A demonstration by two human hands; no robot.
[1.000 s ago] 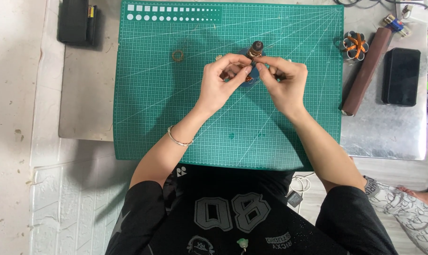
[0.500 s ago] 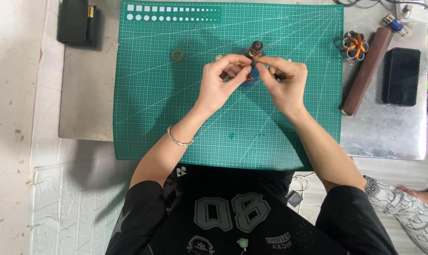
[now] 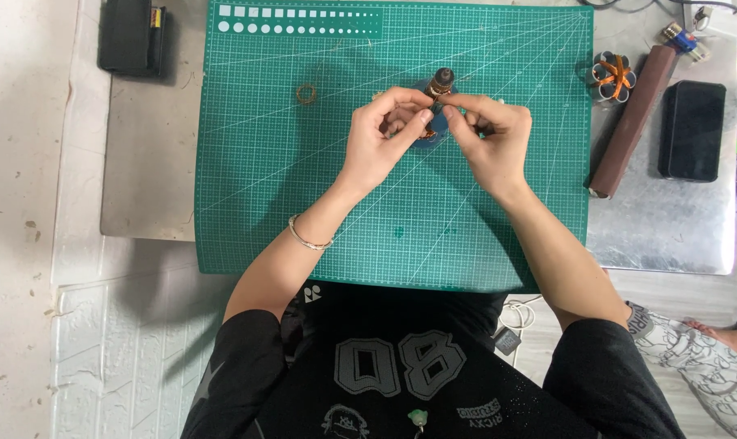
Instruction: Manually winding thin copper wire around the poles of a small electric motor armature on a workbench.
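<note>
Both hands meet over the upper middle of the green cutting mat [image 3: 303, 203], and they work together on a small motor part [image 3: 441, 81], a dark cylinder with copper-coloured winding that stands on the mat just beyond the fingertips. The left hand [image 3: 380, 138] is closed narrow, thumb against forefinger, and it seems to pinch something very fine and copper-coloured; a thin wire is my guess, but it is too small to tell. The right hand [image 3: 490, 134] is pinched in the same way, its fingertips touching those of the left hand, just beside the part.

I judge the step in hand to be fine work on the winding or its wire ends. The next move calls for a steady pinch and small, slow finger motions, because the piece is tiny and the fingers hide most of it.

Around them: a small copper ring [image 3: 306, 94] lies on the mat to the left, well apart. On the metal surface [image 3: 669, 228] to the right are a brown bar [image 3: 632, 122], a wound stator with orange bands [image 3: 612, 77] and a black phone [image 3: 692, 130]. A black case [image 3: 131, 36] lies far left. Nothing of these stands in the way of the hands.
</note>
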